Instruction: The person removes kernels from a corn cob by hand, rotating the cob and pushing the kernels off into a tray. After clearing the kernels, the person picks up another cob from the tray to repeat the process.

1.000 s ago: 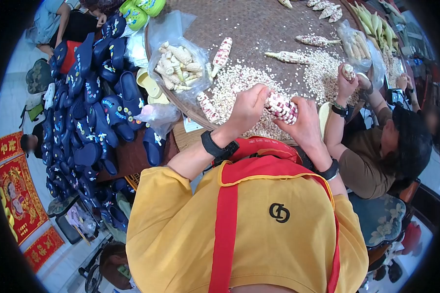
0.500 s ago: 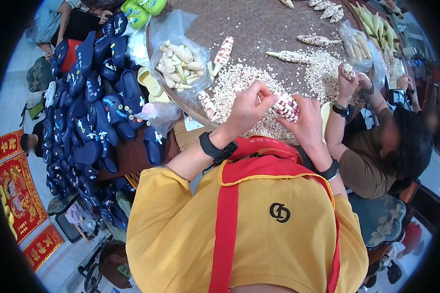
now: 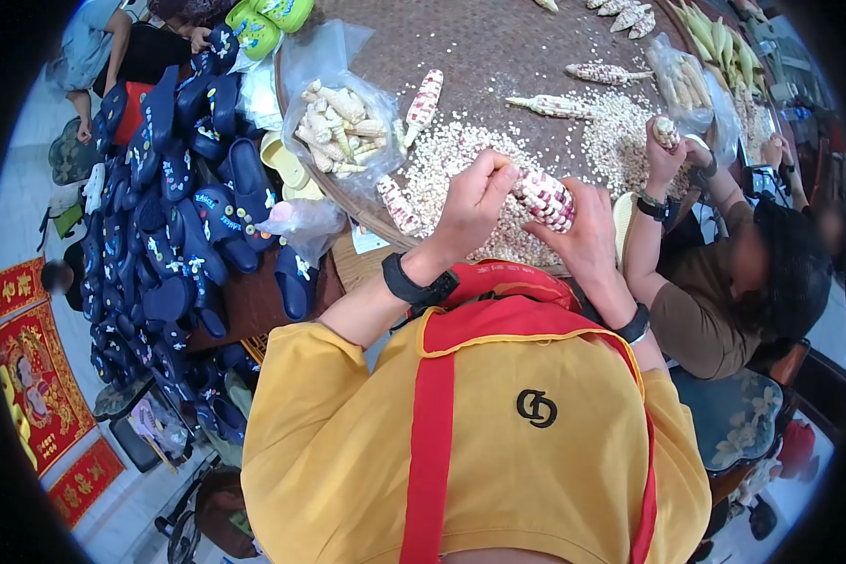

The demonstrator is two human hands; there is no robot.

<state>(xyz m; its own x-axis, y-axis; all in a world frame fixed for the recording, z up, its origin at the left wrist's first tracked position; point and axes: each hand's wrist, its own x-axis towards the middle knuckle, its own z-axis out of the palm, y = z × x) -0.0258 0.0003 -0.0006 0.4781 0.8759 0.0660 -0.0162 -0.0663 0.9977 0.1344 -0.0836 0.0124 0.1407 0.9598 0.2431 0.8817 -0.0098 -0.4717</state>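
My right hand (image 3: 587, 226) is wrapped round a corn cob (image 3: 547, 200) with white and dark red kernels, held above a heap of loose kernels (image 3: 456, 150). Close to the cob's left end is my left hand (image 3: 479, 202), its fingers curled in and its thumb pressed against them; what lies inside them, if anything, is hidden. A partly stripped cob (image 3: 400, 207) rests left of my left hand. Farther up, another speckled cob (image 3: 424, 105) lies beside a clear plastic bag of stripped cobs (image 3: 343, 127).
A round woven tray (image 3: 508, 66) carries the corn. To the right, a co-worker's hand (image 3: 665, 160) grips another cob. Many navy clogs (image 3: 169, 216) are piled at the left, with green clogs (image 3: 254, 28) at the top. Unhusked corn (image 3: 714, 42) sits at the far right.
My left hand has drawn slightly left from the cob, and its fingers have curled in more. The right hand still holds the cob in nearly the same place.
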